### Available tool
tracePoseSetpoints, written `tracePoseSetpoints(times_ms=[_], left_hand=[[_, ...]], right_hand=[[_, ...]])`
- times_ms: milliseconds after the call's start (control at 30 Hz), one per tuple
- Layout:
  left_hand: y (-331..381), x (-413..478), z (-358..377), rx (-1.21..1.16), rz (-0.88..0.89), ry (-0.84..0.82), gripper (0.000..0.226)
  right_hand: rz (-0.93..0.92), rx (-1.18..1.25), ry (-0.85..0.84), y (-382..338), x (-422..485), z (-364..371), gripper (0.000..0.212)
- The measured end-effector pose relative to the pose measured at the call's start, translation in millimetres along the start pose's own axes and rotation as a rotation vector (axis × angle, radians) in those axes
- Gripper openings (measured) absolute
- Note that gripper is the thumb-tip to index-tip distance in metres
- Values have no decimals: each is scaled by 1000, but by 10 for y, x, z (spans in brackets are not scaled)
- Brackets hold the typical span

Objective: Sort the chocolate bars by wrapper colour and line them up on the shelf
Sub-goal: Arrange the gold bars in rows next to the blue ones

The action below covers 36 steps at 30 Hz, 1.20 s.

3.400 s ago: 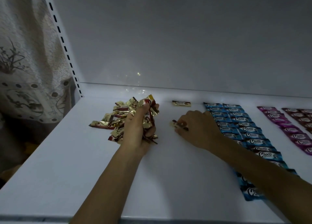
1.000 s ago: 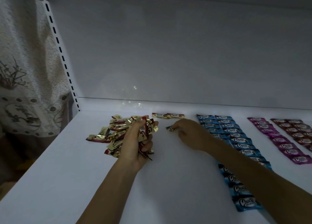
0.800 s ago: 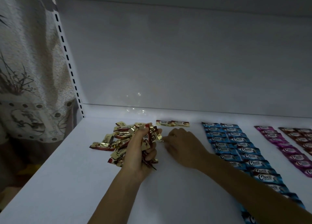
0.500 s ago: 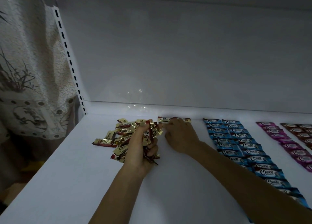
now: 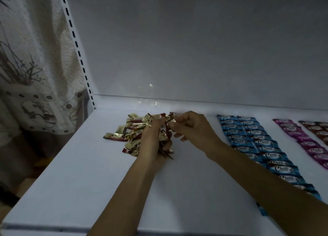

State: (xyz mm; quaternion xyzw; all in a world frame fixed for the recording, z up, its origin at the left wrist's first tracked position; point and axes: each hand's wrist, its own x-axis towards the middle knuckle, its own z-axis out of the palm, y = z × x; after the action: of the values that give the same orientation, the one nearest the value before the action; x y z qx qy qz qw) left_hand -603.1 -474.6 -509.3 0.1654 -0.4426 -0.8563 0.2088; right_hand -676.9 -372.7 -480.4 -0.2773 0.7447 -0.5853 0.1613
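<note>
My left hand [image 5: 150,143] grips a bunch of gold-wrapped chocolate bars [image 5: 164,129] above the white shelf [image 5: 85,182]. More gold bars [image 5: 127,134] lie in a loose heap just left of it. My right hand [image 5: 193,129] is against the bunch, its curled fingertips pinching one gold bar at the bunch's right side. A short row of gold bars [image 5: 176,113] lies at the back, mostly hidden behind my right hand. To the right, blue bars [image 5: 248,134] lie in two columns.
Right of the blue bars lie a magenta column [image 5: 301,138] and brown bars [image 5: 319,129] at the frame edge. A slotted upright [image 5: 78,54] and a patterned curtain [image 5: 26,75] bound the shelf on the left. The grey back wall stands close behind.
My right hand laid a gold bar by the back row, then drew back left to the bunch and closed on another bar. My left hand stayed in place with the bunch.
</note>
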Motion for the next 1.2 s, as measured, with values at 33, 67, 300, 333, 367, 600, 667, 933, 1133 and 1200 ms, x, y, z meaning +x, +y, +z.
tracePoseSetpoints(times_ms=[33, 67, 300, 333, 367, 600, 667, 933, 1133, 1200], left_hand=[[-3, -8, 3, 1, 2, -4, 16], [-10, -7, 10, 6, 4, -10, 16], [-35, 45, -22, -40, -58, 26, 16], [-32, 41, -27, -40, -60, 28, 17], [-37, 50, -26, -36, -54, 21, 24], [-72, 59, -41, -33, -68, 24, 48], [-83, 80, -38, -37, -59, 12, 44], [-90, 89, -60, -46, -44, -45, 23], [-75, 59, -46, -45, -58, -42, 33], [-50, 37, -27, -52, -52, -46, 26]], right_hand=[[7, 12, -13, 12, -17, 0, 15], [0, 23, -20, 32, -23, -4, 13], [46, 272, 154, 73, -32, -254, 4], [50, 294, 175, 82, -31, -301, 2], [45, 297, 193, 87, -24, -346, 5], [-170, -321, 335, 333, 123, -535, 7], [-333, -523, 308, 377, 117, -554, 7], [-150, -782, 184, 334, 221, -634, 28], [-163, -940, -57, 456, 291, -528, 30], [-288, -984, -186, 495, 287, -510, 42]])
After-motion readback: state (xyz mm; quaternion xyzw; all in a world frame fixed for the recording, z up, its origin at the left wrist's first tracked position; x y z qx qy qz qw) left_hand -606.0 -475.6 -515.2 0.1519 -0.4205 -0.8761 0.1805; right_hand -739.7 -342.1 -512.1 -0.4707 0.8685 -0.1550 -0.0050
